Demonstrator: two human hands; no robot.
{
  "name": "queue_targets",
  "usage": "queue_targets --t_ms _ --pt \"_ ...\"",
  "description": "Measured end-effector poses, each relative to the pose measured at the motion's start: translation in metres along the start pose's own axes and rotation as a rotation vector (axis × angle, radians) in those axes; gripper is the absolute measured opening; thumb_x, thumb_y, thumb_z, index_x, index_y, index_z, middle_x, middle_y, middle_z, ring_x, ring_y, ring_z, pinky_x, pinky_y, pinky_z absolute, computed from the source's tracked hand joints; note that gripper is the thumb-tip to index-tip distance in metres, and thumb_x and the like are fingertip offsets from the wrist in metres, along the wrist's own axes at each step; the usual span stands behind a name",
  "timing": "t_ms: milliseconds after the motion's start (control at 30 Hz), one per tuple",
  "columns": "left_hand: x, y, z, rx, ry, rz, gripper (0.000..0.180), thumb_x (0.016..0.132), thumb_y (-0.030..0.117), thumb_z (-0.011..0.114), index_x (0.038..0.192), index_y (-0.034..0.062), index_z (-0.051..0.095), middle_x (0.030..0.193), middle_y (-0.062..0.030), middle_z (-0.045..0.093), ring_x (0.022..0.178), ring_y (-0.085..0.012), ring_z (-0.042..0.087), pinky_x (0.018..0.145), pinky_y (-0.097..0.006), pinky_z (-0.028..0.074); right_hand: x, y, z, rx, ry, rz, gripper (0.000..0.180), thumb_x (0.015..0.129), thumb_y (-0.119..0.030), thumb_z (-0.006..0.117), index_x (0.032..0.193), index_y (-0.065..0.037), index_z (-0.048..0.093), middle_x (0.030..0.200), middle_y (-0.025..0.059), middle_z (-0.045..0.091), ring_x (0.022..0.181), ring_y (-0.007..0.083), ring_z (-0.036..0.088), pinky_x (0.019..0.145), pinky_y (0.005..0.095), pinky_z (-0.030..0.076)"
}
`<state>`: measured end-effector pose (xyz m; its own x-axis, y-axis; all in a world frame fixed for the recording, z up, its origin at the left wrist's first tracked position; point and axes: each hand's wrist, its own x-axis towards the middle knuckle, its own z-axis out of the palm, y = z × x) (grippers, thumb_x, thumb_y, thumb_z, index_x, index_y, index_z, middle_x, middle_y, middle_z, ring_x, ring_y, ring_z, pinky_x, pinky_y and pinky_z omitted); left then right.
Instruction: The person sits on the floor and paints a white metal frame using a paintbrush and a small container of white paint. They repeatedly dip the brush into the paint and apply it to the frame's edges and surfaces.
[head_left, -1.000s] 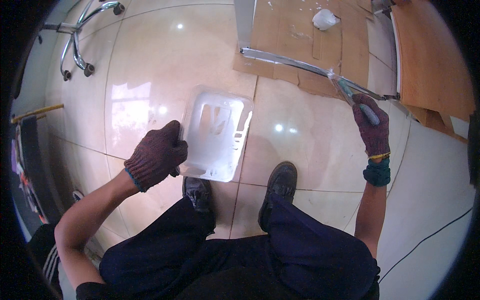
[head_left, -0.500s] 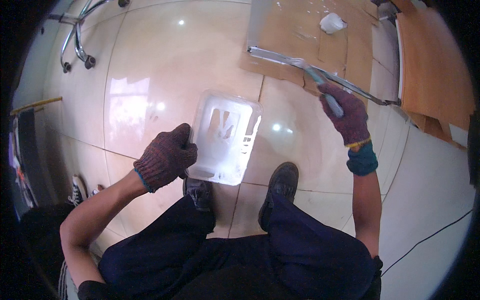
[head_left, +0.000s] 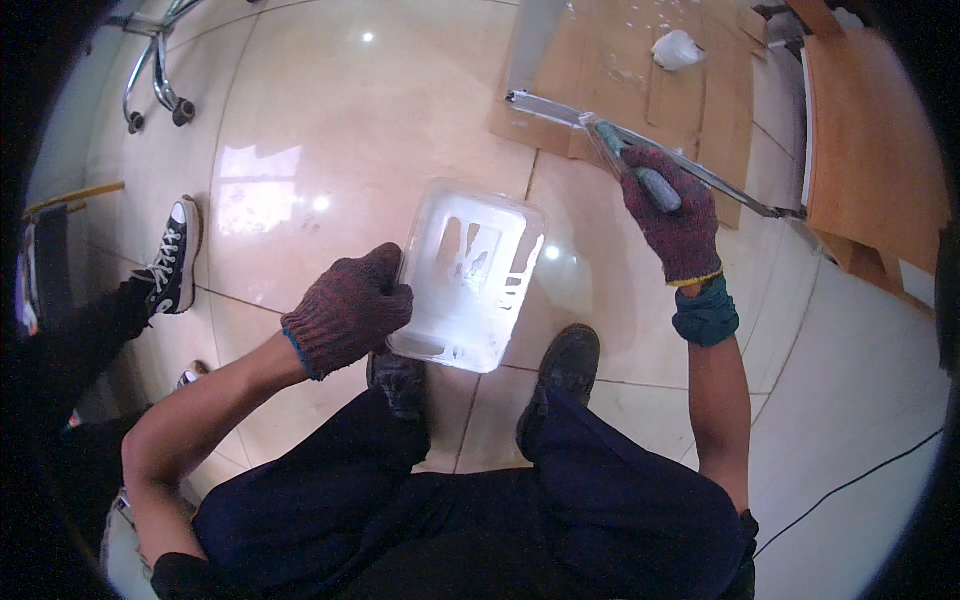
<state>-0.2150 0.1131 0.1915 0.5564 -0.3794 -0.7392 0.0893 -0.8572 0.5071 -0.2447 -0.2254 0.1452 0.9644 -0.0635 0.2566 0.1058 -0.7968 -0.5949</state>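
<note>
Right hand (head_left: 672, 218) brought scraper (head_left: 640, 175) nearer tray (head_left: 470, 275)

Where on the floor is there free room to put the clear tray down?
Bare tile lies between the clear plastic tray, the chrome legs and the black-and-white sneaker. It is crowded on the cardboard sheet by the metal strip, and around the black shoes.

floor (head_left: 330, 110): glossy beige tiles, glare | cardboard sheets (head_left: 640, 90) top | wooden panel (head_left: 870, 150) right
</note>
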Motion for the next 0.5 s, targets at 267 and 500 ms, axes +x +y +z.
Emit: queue_targets --t_ms 267,500 --pt "-0.001 -0.006 -0.001 0.114 0.069 0.022 0.021 0.086 0.019 0.053 0.082 -0.0006 0.047 0.06 -0.0165 0.059 0.052 -0.025 0.065 0.051 -0.036 0.052 -0.009 -0.001 -0.01 -0.343 0.04 0.058 0.026 0.077 -0.016 0.071 0.102 -0.012 0.065 0.088 0.0105 0.068 0.078 0.0237 0.068 0.069 0.033 0.053" --pt "0.0 -0.001 -0.001 0.055 0.046 0.078 0.021 0.086 0.019 0.053 0.08 -0.0001 0.044 0.058 -0.0173 0.057 0.051 -0.0238 0.064 0.047 -0.036 0.052 0.014 -0.013 0.015 -0.219 -0.021 -0.258 0.025 0.08 -0.027 0.067 0.103 -0.018 0.064 0.083 0.0101 0.067 0.068 0.0284 0.065 0.059 0.0373 0.052"
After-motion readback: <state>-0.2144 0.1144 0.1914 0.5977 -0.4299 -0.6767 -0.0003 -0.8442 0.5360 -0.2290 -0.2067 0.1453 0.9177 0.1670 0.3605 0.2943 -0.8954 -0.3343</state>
